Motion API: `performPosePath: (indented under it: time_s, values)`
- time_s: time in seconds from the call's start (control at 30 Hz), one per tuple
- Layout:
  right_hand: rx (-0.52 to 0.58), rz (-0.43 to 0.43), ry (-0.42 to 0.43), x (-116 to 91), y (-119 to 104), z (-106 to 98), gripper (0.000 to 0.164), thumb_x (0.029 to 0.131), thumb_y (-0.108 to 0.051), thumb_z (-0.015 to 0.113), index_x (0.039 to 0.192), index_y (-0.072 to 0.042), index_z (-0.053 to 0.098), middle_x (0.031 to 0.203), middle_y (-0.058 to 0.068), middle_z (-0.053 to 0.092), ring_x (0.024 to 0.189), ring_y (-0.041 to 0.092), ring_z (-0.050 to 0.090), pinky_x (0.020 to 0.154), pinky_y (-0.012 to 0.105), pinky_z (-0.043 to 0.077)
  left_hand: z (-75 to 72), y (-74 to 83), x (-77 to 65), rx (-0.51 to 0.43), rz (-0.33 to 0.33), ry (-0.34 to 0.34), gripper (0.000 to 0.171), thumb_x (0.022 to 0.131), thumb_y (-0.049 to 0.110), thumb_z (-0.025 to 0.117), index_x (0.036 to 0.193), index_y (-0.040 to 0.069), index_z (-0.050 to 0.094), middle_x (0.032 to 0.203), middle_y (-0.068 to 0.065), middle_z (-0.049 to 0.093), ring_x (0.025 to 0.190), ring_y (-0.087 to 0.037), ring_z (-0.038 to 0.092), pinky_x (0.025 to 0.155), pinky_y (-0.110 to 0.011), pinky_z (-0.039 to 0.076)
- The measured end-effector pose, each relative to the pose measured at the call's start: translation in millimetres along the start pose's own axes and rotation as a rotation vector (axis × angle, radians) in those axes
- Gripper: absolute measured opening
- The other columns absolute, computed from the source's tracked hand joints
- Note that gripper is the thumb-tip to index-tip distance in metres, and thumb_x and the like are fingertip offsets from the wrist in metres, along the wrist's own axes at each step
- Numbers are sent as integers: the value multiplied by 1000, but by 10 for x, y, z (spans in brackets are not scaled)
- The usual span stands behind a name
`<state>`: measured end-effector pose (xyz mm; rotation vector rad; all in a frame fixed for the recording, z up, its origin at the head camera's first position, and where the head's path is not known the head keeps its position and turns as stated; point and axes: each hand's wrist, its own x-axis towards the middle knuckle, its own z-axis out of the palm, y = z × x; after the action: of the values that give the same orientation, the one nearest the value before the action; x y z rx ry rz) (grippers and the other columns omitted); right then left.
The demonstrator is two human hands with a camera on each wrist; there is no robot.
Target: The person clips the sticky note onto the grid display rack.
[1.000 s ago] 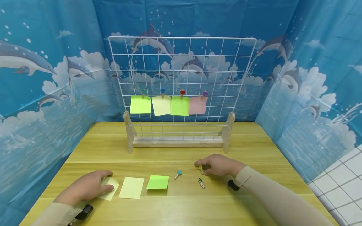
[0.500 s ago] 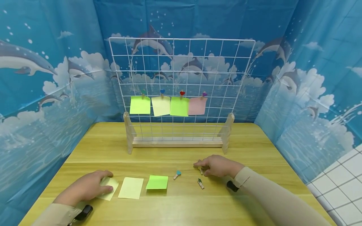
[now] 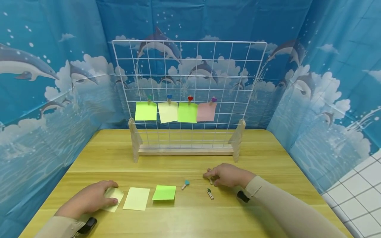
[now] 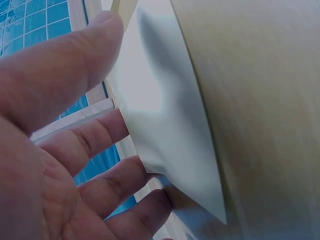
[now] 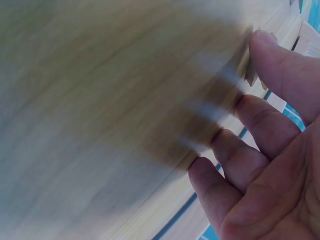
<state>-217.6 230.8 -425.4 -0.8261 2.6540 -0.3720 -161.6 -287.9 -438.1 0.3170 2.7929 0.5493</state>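
My left hand point(image 3: 92, 199) rests on a pale yellow sticky note point(image 3: 117, 195) at the table's left. In the left wrist view its fingers touch the edge of this note point(image 4: 175, 110), which bows slightly. On the other side, my right hand point(image 3: 231, 175) reaches over a small wooden clothespin point(image 3: 211, 181), partly hidden between thumb and forefinger. Its fingertips point(image 5: 245, 105) touch the tabletop in the right wrist view, the thumb beside the clothespin. Another pale yellow note point(image 3: 136, 199) and a bright green note point(image 3: 164, 192) lie between the hands.
Two more clothespins, one blue-topped point(image 3: 186, 184) and one green-topped point(image 3: 210, 194), lie mid-table. Behind stands a white wire grid point(image 3: 194, 76) on a wooden base point(image 3: 186, 151). Several notes, including a pink one point(image 3: 206, 112), hang there from heart-topped clothespins. Dolphin-print curtains point(image 3: 44, 138) surround the table.
Both hands stay where they were, over the note and the clothespin. The right fingers have drawn slightly closer over the clothespin, hiding its top. The head view shifts slightly.
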Motion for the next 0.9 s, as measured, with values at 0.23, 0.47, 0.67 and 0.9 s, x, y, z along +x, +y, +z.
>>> performPosePath:
  time_s: [0.23, 0.47, 0.67, 0.9]
  values:
    - [-29, -38, 10, 2, 22, 16, 47, 99, -19, 74, 145, -27, 66, 154, 6, 58, 142, 29, 58, 112, 47, 51, -7, 27, 4, 16, 7, 2, 63, 87, 47, 85, 137, 13, 66, 144, -22, 62, 131, -48, 60, 103, -65, 49]
    - [-24, -41, 24, 4, 43, 36, 45, 98, -18, 74, 142, -27, 69, 154, 6, 58, 143, 30, 56, 113, 48, 50, 3, 30, 21, 32, 14, 7, 61, 86, 41, 87, 135, 11, 66, 142, -22, 63, 130, -48, 59, 103, -65, 49]
    - [-11, -61, 30, 10, 45, 35, 42, 99, -17, 74, 140, -23, 70, 153, 8, 59, 145, 31, 55, 114, 49, 49, 12, 26, 34, 53, 23, 20, 58, 85, 39, 88, 130, 11, 66, 136, -19, 66, 125, -44, 64, 100, -63, 51]
    - [-10, -57, 23, 12, 27, 44, 41, 98, -17, 75, 138, -23, 71, 151, 6, 61, 144, 31, 55, 115, 50, 47, 11, 30, 51, 56, 4, 6, 57, 84, 41, 88, 126, 10, 65, 127, -13, 70, 111, -33, 67, 91, -57, 54]
